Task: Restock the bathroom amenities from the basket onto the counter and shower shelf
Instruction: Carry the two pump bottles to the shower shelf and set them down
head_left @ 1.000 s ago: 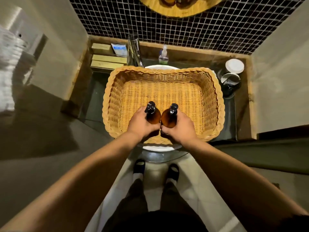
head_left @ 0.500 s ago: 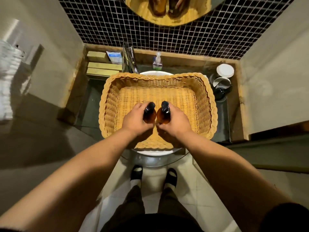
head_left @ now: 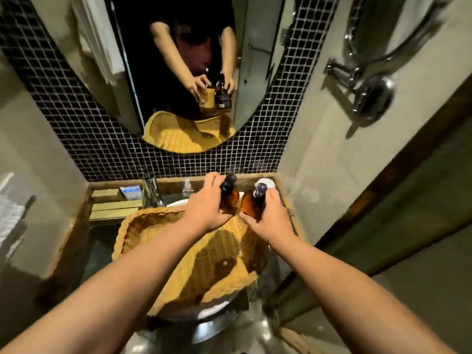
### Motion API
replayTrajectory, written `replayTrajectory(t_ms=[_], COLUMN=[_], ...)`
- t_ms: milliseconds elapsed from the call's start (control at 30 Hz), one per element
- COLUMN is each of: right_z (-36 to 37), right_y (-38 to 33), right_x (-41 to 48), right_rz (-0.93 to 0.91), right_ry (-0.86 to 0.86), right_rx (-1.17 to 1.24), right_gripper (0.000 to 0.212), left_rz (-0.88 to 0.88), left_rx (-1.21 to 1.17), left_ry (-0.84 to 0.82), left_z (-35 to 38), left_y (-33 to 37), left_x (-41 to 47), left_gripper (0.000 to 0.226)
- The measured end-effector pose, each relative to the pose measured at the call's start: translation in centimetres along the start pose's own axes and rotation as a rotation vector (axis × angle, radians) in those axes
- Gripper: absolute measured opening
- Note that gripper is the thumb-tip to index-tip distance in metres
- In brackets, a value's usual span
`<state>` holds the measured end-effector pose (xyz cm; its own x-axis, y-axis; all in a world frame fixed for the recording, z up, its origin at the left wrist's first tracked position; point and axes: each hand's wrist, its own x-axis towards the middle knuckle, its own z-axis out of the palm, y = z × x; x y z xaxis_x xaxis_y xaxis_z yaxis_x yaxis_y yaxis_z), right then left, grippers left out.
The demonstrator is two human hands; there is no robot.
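A wicker basket (head_left: 143,226) rests on the white sink bowl, and no loose items show inside it. My left hand (head_left: 207,208) grips an amber pump bottle (head_left: 229,198) with a black pump top. My right hand (head_left: 268,221) grips a second amber pump bottle (head_left: 251,204). Both bottles are held upright, side by side, above the basket's far right part near the back right of the counter (head_left: 102,241). The shower shelf is out of view.
A chrome tap (head_left: 152,194), a small clear bottle (head_left: 187,185), a blue-white packet (head_left: 130,191) and wooden boxes (head_left: 115,208) stand at the counter's back left. A white lid (head_left: 269,182) sits behind my right hand. A mirror (head_left: 184,72) hangs above; a chrome fitting (head_left: 367,85) is on the right wall.
Both hands have lifted the two bottles out of the basket and carried them up and toward the back right. My head has tilted up, bringing the mirror into view.
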<state>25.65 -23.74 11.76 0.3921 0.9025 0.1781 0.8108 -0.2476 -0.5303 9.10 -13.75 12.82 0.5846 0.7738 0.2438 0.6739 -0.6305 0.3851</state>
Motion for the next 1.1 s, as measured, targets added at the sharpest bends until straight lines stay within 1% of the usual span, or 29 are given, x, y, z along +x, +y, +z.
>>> replayTrajectory(t_ms=[100, 200, 300, 367, 467, 500, 600, 667, 733, 833, 900, 1100], right_z=[-4.7, -9.0, -12.3, -14.2, -16.4, -17.1, -19.4, -20.8, -22.2, -24.5, -26.2, -31.3], right_y=[1.3, 3.0, 4.7, 6.0, 7.5, 8.0, 9.4, 10.3, 11.4, 13.4, 14.9, 20.6], right_x=[-1.9, -5.2, -9.9, -13.5, -18.8, -20.6, -26.2, -29.9, -33.2, -37.4, -39.3, -41.9], right_rz=[0.163, 0.295, 0.445, 0.566, 0.760, 0.809, 0.921, 0.956, 0.978, 1.002, 1.018, 0.995], right_ry=[0.154, 0.254, 0.375, 0.487, 0.602, 0.646, 0.794, 0.865, 0.887, 0.899, 0.899, 0.856], right_rx=[0.129, 0.077, 0.034, 0.015, -0.031, -0.034, -0.042, -0.062, -0.063, -0.072, -0.075, -0.077], right_gripper=[0.080, 0.083, 0.087, 0.082, 0.066, 0.065, 0.072, 0.073, 0.072, 0.067, 0.069, 0.073], left_rz=[0.139, 0.231, 0.417, 0.525, 0.666, 0.705, 0.770, 0.745, 0.746, 0.829, 0.879, 0.844], left_rx=[-0.026, -0.038, -0.078, -0.168, -0.277, -0.294, -0.326, -0.377, -0.410, -0.386, -0.350, -0.395], left_ry=[0.022, 0.001, -0.058, -0.123, -0.195, -0.210, -0.252, -0.292, -0.337, -0.371, -0.378, -0.399], left_z=[-0.2, 0.3, 1.3, 2.0, 3.4, 3.8, 5.2, 6.1, 7.0, 8.1, 8.8, 11.1], left_y=[4.5, 9.2, 14.1, 18.0, 24.4, 26.5, 32.4, 35.7, 38.7, 42.9, 45.5, 53.2], left_x=[1.6, 2.2, 1.9, 0.8, -2.0, -3.1, -6.6, -8.8, -10.8, -13.2, -14.2, -14.5], left_gripper=[0.089, 0.089, 0.084, 0.081, 0.076, 0.074, 0.066, 0.060, 0.058, 0.059, 0.062, 0.062])
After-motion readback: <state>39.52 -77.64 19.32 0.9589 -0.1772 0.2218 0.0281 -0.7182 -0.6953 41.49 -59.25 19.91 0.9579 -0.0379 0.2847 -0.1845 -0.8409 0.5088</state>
